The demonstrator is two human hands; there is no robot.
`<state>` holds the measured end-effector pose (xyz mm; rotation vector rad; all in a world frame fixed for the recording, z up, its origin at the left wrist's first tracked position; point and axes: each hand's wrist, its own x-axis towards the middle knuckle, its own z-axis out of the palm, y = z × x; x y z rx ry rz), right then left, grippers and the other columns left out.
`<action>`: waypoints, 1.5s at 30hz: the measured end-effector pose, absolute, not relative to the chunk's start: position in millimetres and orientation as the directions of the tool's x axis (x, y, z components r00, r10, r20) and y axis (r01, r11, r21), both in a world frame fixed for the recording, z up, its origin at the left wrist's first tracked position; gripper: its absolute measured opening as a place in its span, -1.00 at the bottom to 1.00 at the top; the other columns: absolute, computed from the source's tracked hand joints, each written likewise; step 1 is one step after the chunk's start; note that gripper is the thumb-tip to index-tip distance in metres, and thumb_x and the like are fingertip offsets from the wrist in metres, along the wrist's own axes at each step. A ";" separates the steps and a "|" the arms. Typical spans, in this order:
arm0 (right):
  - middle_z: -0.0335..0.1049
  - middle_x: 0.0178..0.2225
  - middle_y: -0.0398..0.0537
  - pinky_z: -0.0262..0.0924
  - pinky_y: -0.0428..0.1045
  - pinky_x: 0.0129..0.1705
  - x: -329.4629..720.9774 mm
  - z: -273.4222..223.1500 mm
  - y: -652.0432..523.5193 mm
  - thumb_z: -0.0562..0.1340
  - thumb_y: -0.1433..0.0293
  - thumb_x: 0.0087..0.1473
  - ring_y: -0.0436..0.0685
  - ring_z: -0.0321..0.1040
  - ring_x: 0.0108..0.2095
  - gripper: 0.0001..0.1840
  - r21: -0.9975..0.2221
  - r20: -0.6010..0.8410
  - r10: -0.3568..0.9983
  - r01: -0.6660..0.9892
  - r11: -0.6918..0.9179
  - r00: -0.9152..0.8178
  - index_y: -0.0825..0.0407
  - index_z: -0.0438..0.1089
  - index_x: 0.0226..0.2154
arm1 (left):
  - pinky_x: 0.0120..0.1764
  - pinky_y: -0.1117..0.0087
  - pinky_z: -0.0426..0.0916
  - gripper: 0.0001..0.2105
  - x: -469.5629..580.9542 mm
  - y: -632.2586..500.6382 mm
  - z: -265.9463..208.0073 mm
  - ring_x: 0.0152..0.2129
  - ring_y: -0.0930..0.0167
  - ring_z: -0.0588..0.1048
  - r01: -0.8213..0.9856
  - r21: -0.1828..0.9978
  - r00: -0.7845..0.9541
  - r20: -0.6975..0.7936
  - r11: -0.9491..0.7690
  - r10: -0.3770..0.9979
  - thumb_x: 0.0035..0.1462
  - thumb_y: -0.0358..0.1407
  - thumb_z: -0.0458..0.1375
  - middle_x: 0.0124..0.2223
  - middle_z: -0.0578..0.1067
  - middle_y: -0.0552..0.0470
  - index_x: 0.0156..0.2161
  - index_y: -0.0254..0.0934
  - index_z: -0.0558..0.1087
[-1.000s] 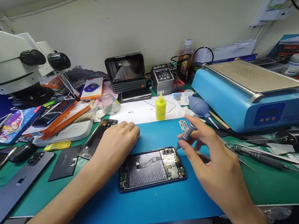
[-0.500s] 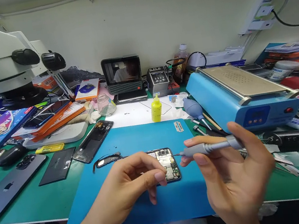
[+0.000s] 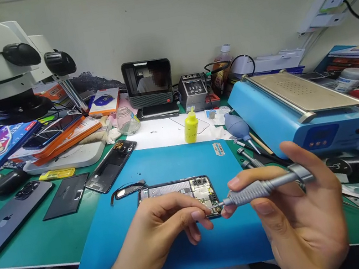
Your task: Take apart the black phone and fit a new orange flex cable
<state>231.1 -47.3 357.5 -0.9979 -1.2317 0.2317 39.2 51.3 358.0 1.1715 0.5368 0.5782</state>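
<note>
Above the near right corner of the opened phone [image 3: 205, 194], the right hand [image 3: 305, 216] grips a slim grey screwdriver [image 3: 250, 193], its fingers closed on the ridged barrel and its shaft pointing left. The left hand [image 3: 162, 223] meets the tip, thumb and forefinger drawn close together; whether they pinch something small there, I cannot tell.

The screwdriver looks light and stiff, and the ridges should keep it from slipping; the barrel is the place to hold it, with the cap free to turn if it is the swivel kind. The thin tip is probably the delicate end.

Beneath the hands, the phone lies flat on a blue mat [image 3: 177, 162], its inside bared and its near left part hidden by the left hand. It is likely light but fragile, best held by the rim, off the exposed parts.

Just beyond its far left corner lies a loose dark part [image 3: 129, 190] with a ribbon. Farther left, a black back cover [image 3: 112, 167] rests partly on the mat, partly on the green surface [image 3: 29, 249]. Beyond the mat stands a yellow bottle [image 3: 191, 128].
</note>
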 end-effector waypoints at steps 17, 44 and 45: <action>0.68 -0.14 -0.14 0.70 0.07 -0.32 232.8 357.4 -49.9 0.33 0.41 0.50 0.13 0.67 -0.42 -0.34 -0.782 0.623 0.699 0.288 0.553 0.351 -0.38 0.30 0.51 | -0.32 0.58 0.56 -0.82 36.4 49.9 358.9 -0.49 0.52 0.62 -0.139 0.938 0.758 -0.106 0.319 0.644 0.38 -0.18 0.49 -0.30 0.78 0.01 -0.23 -0.23 0.78; 0.70 -0.14 -0.13 0.70 0.05 -0.28 231.6 359.2 -48.2 0.32 0.45 0.49 0.11 0.65 -0.39 -0.35 -0.781 0.625 0.694 0.308 0.544 0.359 -0.33 0.34 0.49 | -0.31 0.60 0.53 -0.87 37.4 49.2 357.0 -0.46 0.55 0.62 -0.159 0.922 0.763 -0.112 0.352 0.637 0.33 -0.24 0.50 -0.32 0.76 0.06 -0.23 -0.26 0.76; 0.70 -0.14 -0.13 0.70 0.05 -0.27 231.2 359.7 -47.9 0.33 0.46 0.47 0.11 0.66 -0.38 -0.34 -0.766 0.642 0.679 0.329 0.552 0.357 -0.33 0.35 0.48 | -0.31 0.60 0.53 -0.85 37.5 48.7 356.5 -0.46 0.54 0.62 -0.151 0.928 0.755 -0.113 0.339 0.646 0.33 -0.23 0.50 -0.32 0.75 0.06 -0.24 -0.27 0.76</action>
